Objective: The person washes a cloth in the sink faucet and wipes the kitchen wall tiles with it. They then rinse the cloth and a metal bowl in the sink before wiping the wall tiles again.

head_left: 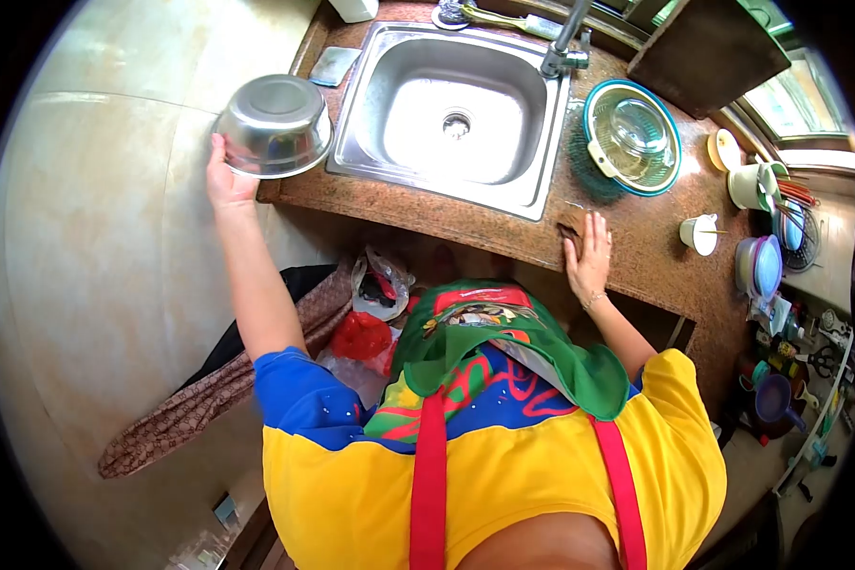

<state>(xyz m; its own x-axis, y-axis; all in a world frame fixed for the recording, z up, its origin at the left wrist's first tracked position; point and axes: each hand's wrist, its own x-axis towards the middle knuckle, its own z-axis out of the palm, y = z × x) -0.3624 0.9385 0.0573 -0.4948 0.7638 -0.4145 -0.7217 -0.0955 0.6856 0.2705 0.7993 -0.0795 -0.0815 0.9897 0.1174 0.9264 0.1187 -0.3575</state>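
A shiny metal basin (pixel 274 123) is bottom up at the counter's left end, beside the sink. My left hand (pixel 230 180) grips its near left rim, the thumb up along the side and the other fingers mostly hidden beneath. On the counter's front edge, right of the sink, my right hand (pixel 589 256) presses down on a small brown cloth (pixel 572 224). The cloth shows between the thumb and the long fingers and is partly covered by them. The stainless steel sink (pixel 350 142) between my hands has a drain in its floor.
Behind my right hand stands a teal-rimmed colander with a clear bowl (pixel 634 138). A white cup (pixel 699 234) and a pale green container (pixel 752 186) stand farther right. The faucet (pixel 564 61) rises at the sink's back right corner. A grey cloth (pixel 334 66) lies left of the sink.
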